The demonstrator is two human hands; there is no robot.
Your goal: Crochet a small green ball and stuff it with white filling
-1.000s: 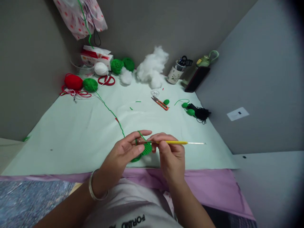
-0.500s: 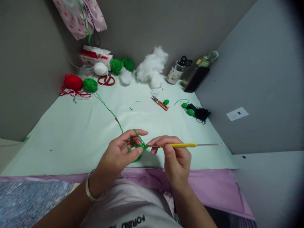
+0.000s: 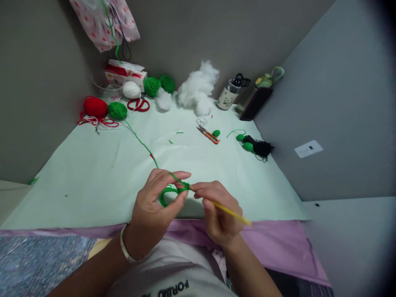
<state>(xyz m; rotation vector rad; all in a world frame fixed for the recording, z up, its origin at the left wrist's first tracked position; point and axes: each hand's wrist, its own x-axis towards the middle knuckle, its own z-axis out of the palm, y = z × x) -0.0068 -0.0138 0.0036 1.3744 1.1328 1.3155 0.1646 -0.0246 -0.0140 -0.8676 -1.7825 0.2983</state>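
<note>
Grey walls surround a pale tabletop [image 3: 93, 181], and above its near middle the left hand [image 3: 149, 204] pinches a small green stitched piece [image 3: 185, 187] while the right hand [image 3: 225, 221] grips a yellow hook [image 3: 232, 213]. Some stitching is done, but the piece looks unfinished, its yarn [image 3: 144, 144] running to the far-left green ball [image 3: 117, 110]. Orange snips [image 3: 208, 135] and white stuffing [image 3: 198, 88] lie farther off, obstructing neither hand.
</note>
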